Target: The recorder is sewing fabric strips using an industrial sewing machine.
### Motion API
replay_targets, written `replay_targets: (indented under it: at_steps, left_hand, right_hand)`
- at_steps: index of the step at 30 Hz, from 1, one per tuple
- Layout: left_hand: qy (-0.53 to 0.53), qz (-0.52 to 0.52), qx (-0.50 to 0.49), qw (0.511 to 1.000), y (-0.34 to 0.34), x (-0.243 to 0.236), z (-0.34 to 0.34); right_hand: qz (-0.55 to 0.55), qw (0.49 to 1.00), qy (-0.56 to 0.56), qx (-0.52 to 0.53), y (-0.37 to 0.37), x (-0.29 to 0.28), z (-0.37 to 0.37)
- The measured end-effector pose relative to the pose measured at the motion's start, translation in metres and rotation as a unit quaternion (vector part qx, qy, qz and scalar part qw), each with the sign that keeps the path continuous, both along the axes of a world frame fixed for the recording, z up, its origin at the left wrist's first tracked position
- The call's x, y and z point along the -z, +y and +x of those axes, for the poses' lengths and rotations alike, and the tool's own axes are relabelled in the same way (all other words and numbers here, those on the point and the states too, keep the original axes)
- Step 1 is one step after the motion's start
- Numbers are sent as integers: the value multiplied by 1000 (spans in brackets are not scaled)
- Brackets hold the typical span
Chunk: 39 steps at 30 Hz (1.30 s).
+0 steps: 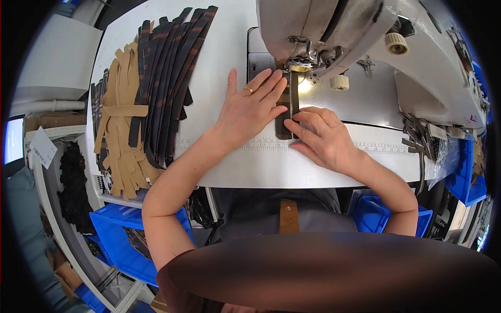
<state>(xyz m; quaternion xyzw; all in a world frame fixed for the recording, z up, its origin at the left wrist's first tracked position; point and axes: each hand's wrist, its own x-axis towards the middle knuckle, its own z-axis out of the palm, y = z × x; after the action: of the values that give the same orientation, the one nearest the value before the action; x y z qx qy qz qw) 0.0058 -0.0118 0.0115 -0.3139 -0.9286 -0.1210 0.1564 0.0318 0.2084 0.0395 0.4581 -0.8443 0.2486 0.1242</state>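
A dark, brown-patterned strip with a metal zipper [283, 107] lies lengthwise under the presser foot [298, 67] of a grey sewing machine [323, 21], beside a small lit spot on its bed. My left hand [253, 107], a gold ring on one finger, is spread flat, fingertips on the strip's upper left part and thumb at its left side. My right hand [323, 138] has its fingers curled on the lower right of the strip, pinching at the zipper near the strip's near end.
Piles of tan strips [120, 125] and dark strips [167, 78] lie on the white table [235, 169] at left. Grey straps [422, 143] and a plastic bag lie at right. Blue bins [120, 227] sit below both sides; a shelf rack [49, 208] stands at far left.
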Motion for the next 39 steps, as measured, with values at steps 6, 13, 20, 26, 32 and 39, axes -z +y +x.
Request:
replay_targets:
  at_steps: [6,13,20,26,32,39]
  left_hand:
    - [-7,7,0,1000,1,0,-1]
    - [-8,16,10,1000,1,0,-1]
    - [-39,42,1,998,4,-2,-1]
    - [-2,33,23,999,-2,4,-12]
    - [2,147,34,989,0,6,-12]
    - [6,111,40,993,0,0,-12]
  right_hand:
    - [-9,1000,-7,8,-1,5,-17]
    - [-17,1000,-10,16,-1,5,-37]
    - [-58,997,-33,48,-4,15,-49]
    - [-39,995,67,58,-1,24,-45]
    - [-39,994,79,63,-2,24,-47]
    - [-35,995,70,65,-2,21,-45]
